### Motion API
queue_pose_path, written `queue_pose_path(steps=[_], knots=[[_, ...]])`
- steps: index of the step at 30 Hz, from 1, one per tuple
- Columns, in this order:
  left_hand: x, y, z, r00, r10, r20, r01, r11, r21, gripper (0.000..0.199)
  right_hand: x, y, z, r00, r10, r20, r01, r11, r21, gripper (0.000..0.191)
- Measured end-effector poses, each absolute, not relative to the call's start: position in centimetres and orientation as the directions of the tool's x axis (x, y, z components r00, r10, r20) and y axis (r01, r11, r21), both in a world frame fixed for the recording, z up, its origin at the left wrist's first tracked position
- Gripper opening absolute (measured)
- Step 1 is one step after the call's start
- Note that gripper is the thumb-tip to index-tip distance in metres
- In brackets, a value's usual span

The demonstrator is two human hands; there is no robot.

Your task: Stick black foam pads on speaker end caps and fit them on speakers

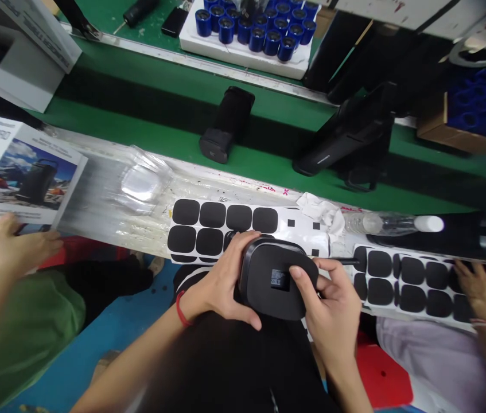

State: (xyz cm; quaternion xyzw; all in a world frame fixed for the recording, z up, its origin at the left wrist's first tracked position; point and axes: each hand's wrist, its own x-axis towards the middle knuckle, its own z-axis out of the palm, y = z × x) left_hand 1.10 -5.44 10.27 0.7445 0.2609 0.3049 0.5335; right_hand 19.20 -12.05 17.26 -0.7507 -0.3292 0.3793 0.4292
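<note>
A black speaker [277, 298] is held up over my lap, its rounded-square end face turned towards me. A small square opening in that face shows a printed label [280, 280]. My left hand [229, 284] wraps round the speaker's left side, thumb stretched along the lower edge. My right hand [331, 301] grips the right side, its thumb pressed on the face beside the label. A thin dark rod [346, 261] sticks out to the right from behind my right fingers; its kind is unclear. Just beyond lies a white sheet of black rounded-square stickers [212, 215].
On the green conveyor [148, 109] stand a black speaker [228, 123] and another one [337, 143]. Co-workers' hands show at left [14, 246] by a printed box [31, 172] and at right [483, 284] on more stickers. A white tray [247, 57] holds blue cylinders.
</note>
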Motion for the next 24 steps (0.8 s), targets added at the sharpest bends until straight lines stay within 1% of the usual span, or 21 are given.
queue_pose_path(steps=[3,6,11,13,15,18,21,24], knots=[[1.1,-5.5,10.1,0.678,0.716,0.167,0.04,-0.263,0.964,0.113,19.3,-12.0,17.4,0.498,0.826,-0.263,0.201,-0.405,-0.892,0.032],[1.2,-5.6,10.1,0.67,0.72,0.184,0.032,-0.276,0.961,0.102,19.4,-12.0,17.2,0.501,0.834,-0.233,0.229,-0.387,-0.893,0.032],[1.5,-5.7,9.7,0.645,0.733,0.217,-0.007,-0.277,0.961,0.101,19.5,-12.4,16.2,0.501,0.851,-0.159,0.24,-0.313,-0.919,0.03],[1.5,-5.7,9.4,0.636,0.738,0.223,-0.012,-0.279,0.96,0.1,19.4,-12.5,16.1,0.496,0.857,-0.14,0.206,-0.273,-0.94,0.029],[1.4,-5.7,9.2,0.627,0.742,0.237,-0.018,-0.29,0.957,0.099,19.3,-12.4,16.2,0.507,0.848,-0.157,0.135,-0.258,-0.957,0.03],[1.2,-5.8,9.2,0.615,0.746,0.257,-0.03,-0.303,0.953,0.096,19.3,-12.0,16.6,0.485,0.843,-0.233,0.048,-0.291,-0.955,0.033],[1.2,-5.8,9.4,0.62,0.748,0.235,-0.016,-0.288,0.958,0.096,19.4,-11.6,16.9,0.435,0.854,-0.284,0.042,-0.335,-0.941,0.033],[1.3,-5.8,9.5,0.618,0.758,0.211,-0.008,-0.262,0.965,0.095,19.4,-11.4,16.9,0.449,0.847,-0.286,0.068,-0.351,-0.934,0.033]])
